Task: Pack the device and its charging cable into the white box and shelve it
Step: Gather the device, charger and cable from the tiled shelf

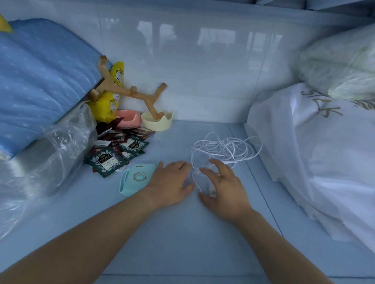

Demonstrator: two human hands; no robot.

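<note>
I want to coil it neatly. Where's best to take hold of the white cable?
Likely the near end by the right hand, pinched from above: the white cable lies flat in loose tangled loops, so pulling mid-coil might knot it.

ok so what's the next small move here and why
Probably curl the right hand round the cable strands under it and start gathering the loops. The cable lies in a loose tangle on the shelf, both hands are open, and the left hand lies beside the device. No white box is in view yet.
</note>
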